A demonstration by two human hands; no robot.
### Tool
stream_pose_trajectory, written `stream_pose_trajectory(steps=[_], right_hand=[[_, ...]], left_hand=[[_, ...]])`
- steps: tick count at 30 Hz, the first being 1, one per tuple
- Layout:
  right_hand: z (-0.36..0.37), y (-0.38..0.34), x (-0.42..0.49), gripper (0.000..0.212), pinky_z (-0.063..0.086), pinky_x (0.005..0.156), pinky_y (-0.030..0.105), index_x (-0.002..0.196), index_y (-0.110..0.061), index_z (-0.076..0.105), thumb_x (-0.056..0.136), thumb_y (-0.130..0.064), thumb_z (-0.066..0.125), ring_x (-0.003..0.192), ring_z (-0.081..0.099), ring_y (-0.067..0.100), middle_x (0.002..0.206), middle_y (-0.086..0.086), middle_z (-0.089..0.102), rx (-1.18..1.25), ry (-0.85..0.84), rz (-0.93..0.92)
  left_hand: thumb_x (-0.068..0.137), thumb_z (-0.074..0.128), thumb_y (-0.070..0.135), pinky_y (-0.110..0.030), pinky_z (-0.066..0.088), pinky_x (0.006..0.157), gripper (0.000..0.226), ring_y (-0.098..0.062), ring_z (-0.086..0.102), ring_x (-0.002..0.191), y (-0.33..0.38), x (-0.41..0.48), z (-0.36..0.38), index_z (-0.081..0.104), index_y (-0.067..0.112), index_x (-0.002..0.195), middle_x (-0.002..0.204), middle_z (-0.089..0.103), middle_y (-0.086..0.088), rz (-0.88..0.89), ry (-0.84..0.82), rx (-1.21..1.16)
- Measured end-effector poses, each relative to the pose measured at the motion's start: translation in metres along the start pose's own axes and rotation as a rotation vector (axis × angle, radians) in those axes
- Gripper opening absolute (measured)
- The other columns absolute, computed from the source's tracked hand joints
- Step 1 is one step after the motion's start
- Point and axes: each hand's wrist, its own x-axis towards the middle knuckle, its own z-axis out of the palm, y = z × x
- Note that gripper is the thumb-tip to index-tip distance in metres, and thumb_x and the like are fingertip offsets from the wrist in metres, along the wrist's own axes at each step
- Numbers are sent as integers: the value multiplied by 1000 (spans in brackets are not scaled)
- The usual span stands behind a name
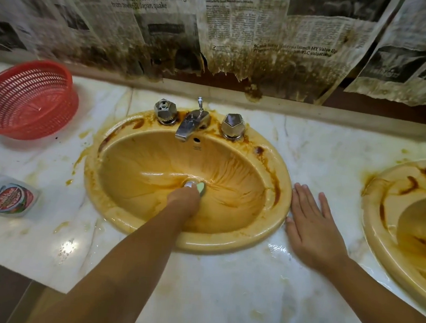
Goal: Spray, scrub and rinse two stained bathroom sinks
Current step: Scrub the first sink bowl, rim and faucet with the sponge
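Note:
A yellow oval sink [277,182] streaked with brown stains sits in the middle of the marble counter. My left hand [184,201] reaches into its bowl and grips a pale green sponge [200,187] pressed against the bottom beside the metal drain [189,184]. My right hand [314,221] lies flat, fingers straight, on the wet counter just right of the sink's rim. A second stained yellow sink [382,214] shows partly at the right edge. A white cleaner bottle [3,194] lies at the left edge.
A red plastic basket [26,98] stands at the back left. The chrome faucet [190,123] with two handles [165,110] [232,125] stands behind the bowl. Stained newspaper [243,35] covers the wall. The marble counter [222,278] is wet, its front edge near me.

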Motion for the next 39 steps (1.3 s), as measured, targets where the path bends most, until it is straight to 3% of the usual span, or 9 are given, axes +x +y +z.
stream_pose_trajectory(steps=[5,12,14,17,23,29,31,34,39], right_hand=[[0,0,-1,68,6,128,51,162,-2,13,106,-39,14,160,3,19,172,9,13,-4,5,4],[-1,0,-1,68,4,128,50,163,-5,9,106,-41,13,159,0,18,172,8,10,-7,-16,7],[0,0,-1,68,4,128,50,163,-5,9,106,-41,13,159,0,17,172,7,10,-11,-19,13],[-1,-1,0,67,4,128,49,163,-6,9,106,-40,14,159,0,17,172,7,10,-3,-25,19],[-5,-5,-4,65,2,128,49,164,-11,7,106,-40,12,159,-4,14,173,0,4,4,-38,74],[-12,2,2,65,4,128,50,164,-12,6,107,-40,12,159,-7,13,173,0,3,6,-92,37],[-14,9,10,64,4,128,50,164,-12,4,107,-40,10,159,-8,13,173,1,2,-8,-118,6],[-18,26,33,67,-4,128,46,164,-14,-1,104,-44,2,157,-14,12,172,0,-6,-4,-149,-5],[-24,52,88,69,-7,128,45,165,-16,-3,103,-46,-1,157,-15,12,172,0,-8,-12,-156,-100]], left_hand=[[108,43,36,-35,42,80,41,-26,57,98,43,-18,6,56,7,132,122,65,-16,308,-111,-288],[97,44,11,-39,48,79,47,-31,61,114,28,-24,-4,47,12,144,130,60,-11,171,-114,58],[99,48,16,-35,46,73,18,-29,62,96,54,-39,-12,60,10,112,105,65,-11,301,-149,-57],[101,53,31,-30,35,55,30,-21,46,60,59,-48,-22,53,16,75,73,52,-6,348,-284,-479],[102,43,29,-36,49,84,31,-31,62,107,37,-40,-3,62,11,118,123,66,-15,187,-143,-97],[99,54,34,-27,34,51,21,-14,44,49,69,-56,-19,62,19,86,63,49,2,285,-317,-959],[101,50,31,-28,38,55,22,-19,52,55,62,-47,-12,61,16,87,69,53,-2,184,-295,-888],[101,45,26,-34,46,70,34,-40,68,97,72,-32,-8,64,0,112,109,68,-23,44,-196,-813],[102,48,31,-36,45,71,33,-27,59,77,107,-53,-23,71,8,98,88,68,-11,153,-67,-1111]])
